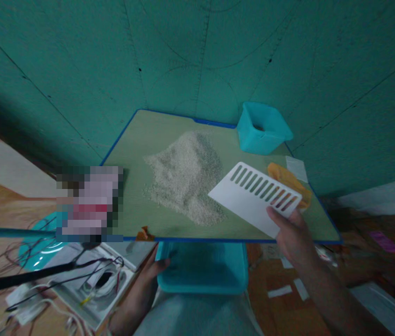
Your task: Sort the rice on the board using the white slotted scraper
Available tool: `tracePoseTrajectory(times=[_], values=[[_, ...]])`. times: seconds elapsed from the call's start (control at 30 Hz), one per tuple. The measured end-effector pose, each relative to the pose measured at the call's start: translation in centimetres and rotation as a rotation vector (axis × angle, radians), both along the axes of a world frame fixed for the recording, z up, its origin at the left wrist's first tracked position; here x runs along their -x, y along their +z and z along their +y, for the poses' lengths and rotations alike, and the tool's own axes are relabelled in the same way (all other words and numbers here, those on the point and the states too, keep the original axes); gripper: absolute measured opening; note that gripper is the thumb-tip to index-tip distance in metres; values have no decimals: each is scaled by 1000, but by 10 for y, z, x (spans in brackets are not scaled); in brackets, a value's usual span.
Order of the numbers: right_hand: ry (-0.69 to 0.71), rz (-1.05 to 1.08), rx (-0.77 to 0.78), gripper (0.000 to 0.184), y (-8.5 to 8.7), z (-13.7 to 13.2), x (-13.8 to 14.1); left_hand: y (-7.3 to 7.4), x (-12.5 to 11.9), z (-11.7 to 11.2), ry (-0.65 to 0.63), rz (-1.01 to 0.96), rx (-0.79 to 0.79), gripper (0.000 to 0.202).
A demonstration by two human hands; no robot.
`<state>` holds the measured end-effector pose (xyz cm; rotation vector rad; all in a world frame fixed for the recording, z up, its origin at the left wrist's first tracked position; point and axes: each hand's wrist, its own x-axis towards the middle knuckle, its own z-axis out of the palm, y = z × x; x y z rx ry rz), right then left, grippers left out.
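My right hand (293,231) grips a white slotted plastic scraper (250,203) by its right end, thumb on top. The scraper is tilted over the right part of the table, its left corner beside a pile of pale grains (186,177). My left hand (150,275) grasps the left rim of a teal plastic tub (201,287), thumb on the inside. The tub sits just below the table's front edge, above my lap. Its inside is dim, and no contents can be made out.
On the blue-edged table (127,144) stand a teal square bin (262,133) at back right, an orange cloth-like thing (285,177) and a small brown scrap (144,233). A pixelated pink object (94,200) is at left. Cables and a box (102,284) lie lower left.
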<state>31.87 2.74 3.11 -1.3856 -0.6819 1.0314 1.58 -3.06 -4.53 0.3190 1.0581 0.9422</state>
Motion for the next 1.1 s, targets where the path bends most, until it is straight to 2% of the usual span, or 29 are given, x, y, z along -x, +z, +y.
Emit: tracePoseTrajectory(times=[0.17, 0.23, 0.47, 0.67, 0.87, 0.97, 1.1], values=[[-131, -75, -43, 51, 8, 2, -15, -1, -1, -1, 36, 45, -17, 44], [-137, -83, -49, 55, 8, -1, -17, -2, -2, 0, 45, 44, -21, 41], [-61, -82, 26, 50, -9, -24, -16, -4, 0, 1, -12, -16, -33, 50], [-22, -24, 110, 42, -5, -50, 4, 1, -2, 4, -26, -15, -45, 58], [53, -41, 213, 36, -9, -73, 11, -2, -9, 6, -49, -76, -45, 51], [44, -11, 193, 37, -8, -70, 10, -1, -9, 6, -44, -67, -45, 45], [-17, -18, 68, 38, -3, -42, 1, 3, -6, 5, -27, -48, -47, 44]])
